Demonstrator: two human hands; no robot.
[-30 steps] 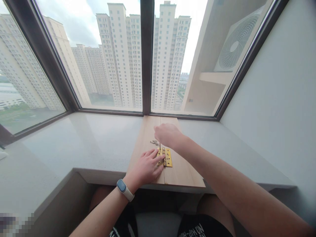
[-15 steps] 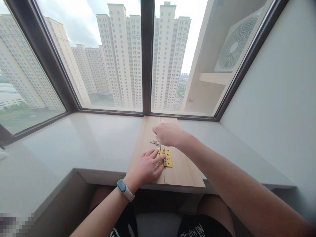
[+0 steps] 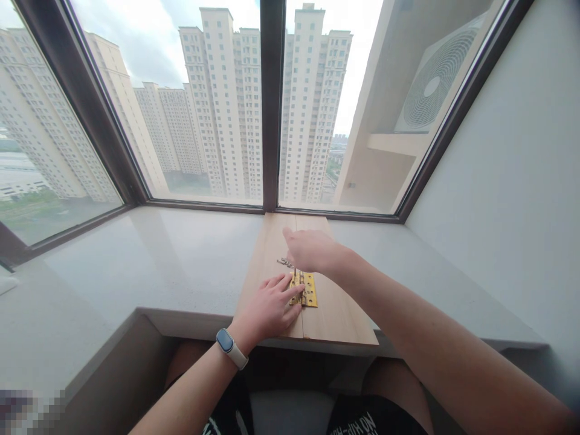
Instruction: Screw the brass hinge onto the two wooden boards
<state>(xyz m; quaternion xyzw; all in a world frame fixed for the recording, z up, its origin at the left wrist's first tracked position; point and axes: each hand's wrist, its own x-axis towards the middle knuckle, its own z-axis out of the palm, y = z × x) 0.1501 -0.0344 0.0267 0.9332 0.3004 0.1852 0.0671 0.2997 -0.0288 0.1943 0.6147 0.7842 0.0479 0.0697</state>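
On the flat, pale wooden board (image 3: 342, 319) under both hands, it seems best for the left hand (image 3: 269, 307), its fingers spread, to press down the shiny yellow metal hinge (image 3: 311, 289), while the right hand (image 3: 312, 251), curled around the hidden top of a thin, dark metal rod (image 3: 295, 272), turns it slowly and straight. The hinge sits partly under the left hand, just nearer than the right, and has flat sides with little round holes. Past the left hand lie some tiny, thin metal screws (image 3: 285, 262).

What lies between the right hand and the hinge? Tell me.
In the head view, a thin shaft runs from the right hand down toward the hinge.
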